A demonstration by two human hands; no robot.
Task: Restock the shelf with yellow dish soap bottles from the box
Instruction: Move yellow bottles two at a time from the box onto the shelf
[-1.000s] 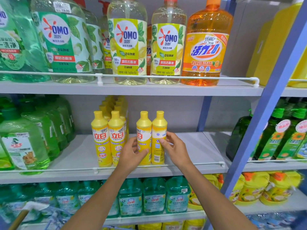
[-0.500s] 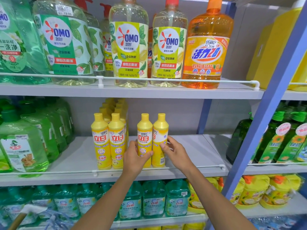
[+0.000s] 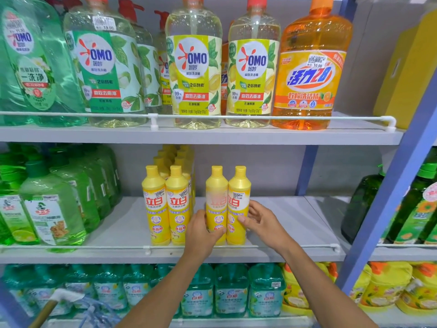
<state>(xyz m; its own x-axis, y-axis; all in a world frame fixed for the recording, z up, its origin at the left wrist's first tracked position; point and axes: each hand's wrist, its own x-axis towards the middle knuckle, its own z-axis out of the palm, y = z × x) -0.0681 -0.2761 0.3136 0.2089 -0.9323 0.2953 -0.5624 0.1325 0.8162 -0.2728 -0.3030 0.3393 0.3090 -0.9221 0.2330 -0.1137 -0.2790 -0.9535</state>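
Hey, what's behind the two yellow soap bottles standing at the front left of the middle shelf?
More yellow bottles stand in rows behind the front pair. Only their caps and shoulders show above it. Their bodies and labels are covered, so the exact count cannot be told.

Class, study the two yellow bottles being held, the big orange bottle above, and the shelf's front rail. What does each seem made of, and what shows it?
The yellow bottles: opaque plastic, soft sheen, moulded caps. The orange bottle: clear tinted plastic, glossy; you see through it. The front rail: thin white rod, probably coated metal or plastic; the look leaves it open.
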